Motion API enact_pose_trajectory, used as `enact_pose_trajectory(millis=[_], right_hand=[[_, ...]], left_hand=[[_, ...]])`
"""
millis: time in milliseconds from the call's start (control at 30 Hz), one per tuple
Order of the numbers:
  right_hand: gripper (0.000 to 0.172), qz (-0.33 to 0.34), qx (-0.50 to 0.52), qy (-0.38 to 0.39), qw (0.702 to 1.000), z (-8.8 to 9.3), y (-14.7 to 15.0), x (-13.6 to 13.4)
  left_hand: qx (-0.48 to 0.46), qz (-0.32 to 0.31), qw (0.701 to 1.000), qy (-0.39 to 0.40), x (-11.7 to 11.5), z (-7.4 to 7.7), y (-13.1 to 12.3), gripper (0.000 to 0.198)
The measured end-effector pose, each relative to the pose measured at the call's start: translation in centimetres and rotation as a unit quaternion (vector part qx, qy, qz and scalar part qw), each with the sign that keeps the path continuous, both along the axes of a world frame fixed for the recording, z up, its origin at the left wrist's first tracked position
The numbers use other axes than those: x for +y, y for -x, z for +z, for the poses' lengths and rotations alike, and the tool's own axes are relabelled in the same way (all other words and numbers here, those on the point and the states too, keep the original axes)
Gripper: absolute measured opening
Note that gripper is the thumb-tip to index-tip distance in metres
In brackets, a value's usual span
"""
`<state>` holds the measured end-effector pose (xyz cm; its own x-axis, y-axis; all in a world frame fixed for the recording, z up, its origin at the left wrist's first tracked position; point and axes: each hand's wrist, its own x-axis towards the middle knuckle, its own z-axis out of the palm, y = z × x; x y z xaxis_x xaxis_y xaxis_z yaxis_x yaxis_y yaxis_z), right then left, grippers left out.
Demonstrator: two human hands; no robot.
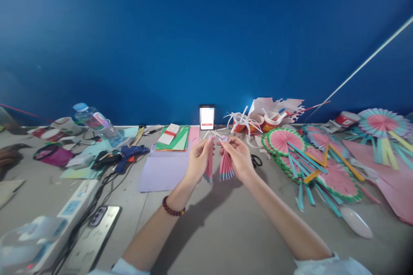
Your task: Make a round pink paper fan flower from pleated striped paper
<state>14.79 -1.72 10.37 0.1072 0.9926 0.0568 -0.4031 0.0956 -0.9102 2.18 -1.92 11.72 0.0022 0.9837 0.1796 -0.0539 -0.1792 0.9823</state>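
Both of my hands are raised over the table, close together. My left hand [197,160] pinches the top of a narrow pleated pink paper [209,165] with a blue lower edge. Between the thumb and fingers of my right hand [240,159] is the gathered top of a pleated pink paper fan [226,169], spread out below with a blue rim. Whether the two pleated pieces are joined cannot be made out. Beyond the hands stands a small lit screen [207,118]. Black-handled scissors [257,161] lie just past my right hand.
Finished paper fans [287,141] with strips lie at right, near a white mouse [356,222]. Paper cups [254,123] stand behind. Purple paper [164,172], a blue glue gun [130,154], a bottle [97,121], a power strip [69,210] and a phone [93,238] are left. Another person's hand [11,154] shows far left.
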Motion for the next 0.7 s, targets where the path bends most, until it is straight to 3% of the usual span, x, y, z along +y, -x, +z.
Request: enact_pose_trajectory(millis=[300,433,700], right_hand=[[0.030,-0.046,-0.073,-0.021,0.996,1.0,-0.1,-0.7],[0.026,-0.096,-0.132,-0.042,0.986,0.9,0.0,-1.0],[0.021,-0.154,-0.216,-0.111,0.958,1.0,0.2,-1.5]], left_hand=[[-0.040,0.017,0.998,0.035,-0.2,-0.3,0.0,0.033],[-0.071,0.014,0.997,0.038,-0.3,-0.6,-0.2,0.030],[-0.037,0.028,0.998,-0.034,-1.1,-0.9,-1.0,0.025]])
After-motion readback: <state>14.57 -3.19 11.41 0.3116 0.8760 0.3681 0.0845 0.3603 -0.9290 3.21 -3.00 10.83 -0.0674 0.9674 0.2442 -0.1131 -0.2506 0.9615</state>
